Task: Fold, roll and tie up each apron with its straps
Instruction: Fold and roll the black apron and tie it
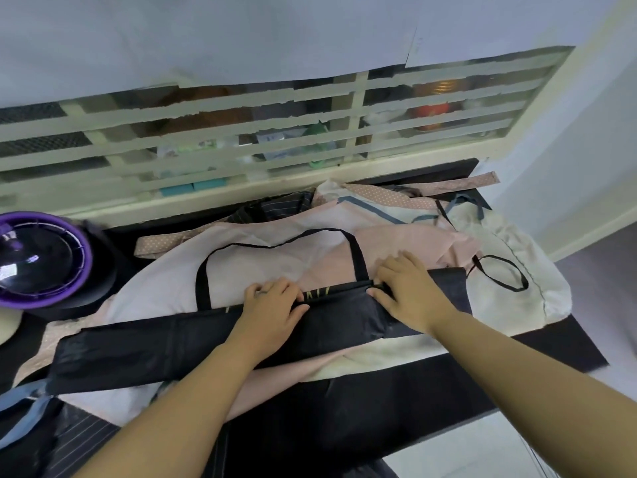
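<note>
While I monitored the head view remotely, the long black fabric apron lay folded lengthwise into a narrow band across a heap of other aprons on the dark tabletop. The left hand gripped the band's upper edge with curled fingers. The right hand pinched the same edge between thumb and forefinger, just beside the base of the black neck strap, which arched loose over the pale pink cloth apron. A thin black waist strap trailed in a loop onto the crumpled cream cloth apron. I judged the folding of this first apron nearly complete. Rolling had not begun and neither strap was wound or tied. No finished bundle was visible. The pink and cream aprons, and a dark pinstriped apron at the near left, lay spread out, so I judged most of the task was left.
</note>
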Demonstrator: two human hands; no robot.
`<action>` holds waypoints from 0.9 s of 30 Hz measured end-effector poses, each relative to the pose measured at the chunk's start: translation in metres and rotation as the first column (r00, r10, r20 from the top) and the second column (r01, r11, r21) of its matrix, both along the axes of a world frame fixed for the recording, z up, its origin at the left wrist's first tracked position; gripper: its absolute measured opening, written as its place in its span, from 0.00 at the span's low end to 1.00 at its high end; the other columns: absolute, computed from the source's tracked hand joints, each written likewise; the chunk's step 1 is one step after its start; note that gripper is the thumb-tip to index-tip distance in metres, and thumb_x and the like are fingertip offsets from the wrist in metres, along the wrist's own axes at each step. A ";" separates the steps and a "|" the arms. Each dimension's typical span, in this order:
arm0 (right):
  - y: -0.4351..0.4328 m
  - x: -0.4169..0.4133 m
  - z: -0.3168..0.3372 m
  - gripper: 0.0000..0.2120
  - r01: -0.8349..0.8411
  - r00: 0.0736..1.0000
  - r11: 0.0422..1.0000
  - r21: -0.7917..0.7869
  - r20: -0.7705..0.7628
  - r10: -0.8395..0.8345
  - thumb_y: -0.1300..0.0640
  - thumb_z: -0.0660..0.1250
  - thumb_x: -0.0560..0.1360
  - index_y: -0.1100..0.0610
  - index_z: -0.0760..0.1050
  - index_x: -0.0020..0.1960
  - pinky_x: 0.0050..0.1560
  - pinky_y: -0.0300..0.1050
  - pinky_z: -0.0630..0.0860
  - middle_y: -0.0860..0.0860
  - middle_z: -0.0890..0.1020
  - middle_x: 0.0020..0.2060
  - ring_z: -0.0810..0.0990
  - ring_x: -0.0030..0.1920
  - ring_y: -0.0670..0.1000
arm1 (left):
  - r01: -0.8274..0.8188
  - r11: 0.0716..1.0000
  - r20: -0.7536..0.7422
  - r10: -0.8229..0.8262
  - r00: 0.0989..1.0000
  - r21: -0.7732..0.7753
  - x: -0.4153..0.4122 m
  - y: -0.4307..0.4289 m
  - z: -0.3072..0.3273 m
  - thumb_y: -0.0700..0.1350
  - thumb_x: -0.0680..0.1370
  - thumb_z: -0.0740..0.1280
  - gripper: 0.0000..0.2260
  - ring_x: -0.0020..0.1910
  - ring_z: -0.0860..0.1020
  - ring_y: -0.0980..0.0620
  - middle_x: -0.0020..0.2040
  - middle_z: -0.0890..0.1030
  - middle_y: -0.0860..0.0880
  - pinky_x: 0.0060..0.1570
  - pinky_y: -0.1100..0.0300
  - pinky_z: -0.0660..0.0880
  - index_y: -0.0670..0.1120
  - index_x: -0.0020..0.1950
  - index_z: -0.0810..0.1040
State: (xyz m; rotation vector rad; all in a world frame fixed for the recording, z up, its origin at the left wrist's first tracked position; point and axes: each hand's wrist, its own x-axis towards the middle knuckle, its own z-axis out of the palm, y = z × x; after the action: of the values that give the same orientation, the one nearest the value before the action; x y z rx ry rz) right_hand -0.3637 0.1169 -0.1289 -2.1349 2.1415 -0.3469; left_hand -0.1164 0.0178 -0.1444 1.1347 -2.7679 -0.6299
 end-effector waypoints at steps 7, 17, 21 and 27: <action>0.012 -0.002 -0.004 0.20 0.024 0.996 0.994 0.106 -0.090 -0.015 0.39 0.45 0.77 0.52 0.67 0.43 0.50 0.50 0.71 0.49 0.78 0.32 0.74 0.32 0.53 | 0.018 0.999 -0.066 -0.016 0.998 0.027 0.000 0.002 -0.004 0.54 0.82 0.55 0.12 0.47 0.74 0.54 0.51 0.78 0.57 0.60 0.58 0.59 0.51 0.55 0.73; 0.029 -0.023 -0.044 0.36 0.071 0.919 0.997 -0.022 -0.387 -0.074 0.41 0.39 0.82 0.53 0.71 0.25 0.41 0.48 0.61 0.49 0.72 0.18 0.70 0.21 0.54 | 0.040 0.938 -0.038 -0.056 0.998 -0.343 -0.005 0.005 -0.031 0.50 0.78 0.55 0.13 0.36 0.77 0.50 0.38 0.78 0.52 0.45 0.56 0.59 0.48 0.40 0.75; 0.031 -0.010 -0.037 0.22 0.191 0.912 0.970 -0.152 -0.337 -0.232 0.45 0.53 0.80 0.55 0.76 0.35 0.49 0.53 0.64 0.52 0.80 0.31 0.75 0.34 0.57 | 0.050 0.945 -0.033 -0.064 0.997 -0.323 -0.002 0.007 -0.033 0.51 0.78 0.55 0.13 0.39 0.79 0.50 0.41 0.79 0.52 0.47 0.55 0.61 0.48 0.42 0.77; 0.014 0.103 -0.018 0.18 0.048 0.998 0.980 -0.193 -0.035 -0.056 0.50 0.60 0.74 0.55 0.76 0.60 0.66 0.58 0.62 0.52 0.79 0.58 0.75 0.58 0.56 | 0.051 0.947 -0.069 -0.076 0.995 -0.316 0.002 0.009 -0.036 0.51 0.77 0.56 0.12 0.40 0.80 0.50 0.43 0.80 0.52 0.50 0.56 0.61 0.48 0.45 0.77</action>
State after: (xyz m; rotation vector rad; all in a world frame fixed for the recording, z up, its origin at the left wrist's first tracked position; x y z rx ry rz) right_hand -0.2605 0.1308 -0.1468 -2.2043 2.2752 -0.5409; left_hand -0.1142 0.0267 -0.1808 0.9340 -2.7161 -0.2191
